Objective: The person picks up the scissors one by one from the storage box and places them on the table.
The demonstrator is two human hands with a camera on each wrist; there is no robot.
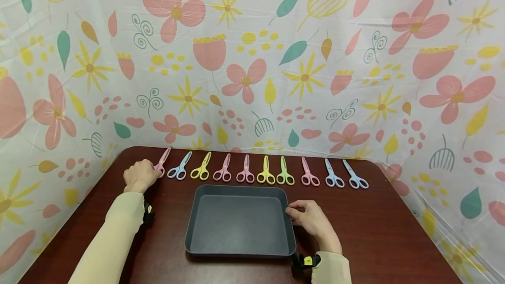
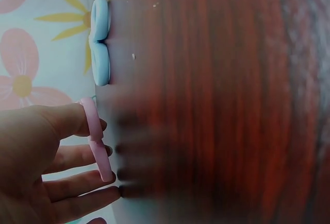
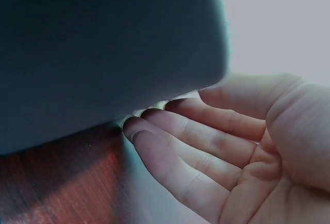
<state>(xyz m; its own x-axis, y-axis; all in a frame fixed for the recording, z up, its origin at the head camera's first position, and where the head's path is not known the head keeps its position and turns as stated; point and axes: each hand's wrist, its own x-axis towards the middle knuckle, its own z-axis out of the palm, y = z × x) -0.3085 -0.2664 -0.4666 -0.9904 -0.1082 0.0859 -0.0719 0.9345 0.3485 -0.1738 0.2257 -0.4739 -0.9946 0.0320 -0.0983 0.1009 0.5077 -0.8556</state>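
Note:
At the far left of the table, my left hand holds the handle of pink scissors, whose blades point toward the back wall. In the left wrist view its fingers lie about the pink handle loops, close over the table. My right hand is at the right rim of a dark grey rectangular baking tray. In the right wrist view the thumb goes over the tray's edge while the other fingers bend against its outer side. Nothing lies in the tray.
Right of the pink scissors, a row of several more scissors runs along the table's back: light blue, yellow, pink, green and blue at the far right. A flower-patterned curtain hangs behind the dark wooden table.

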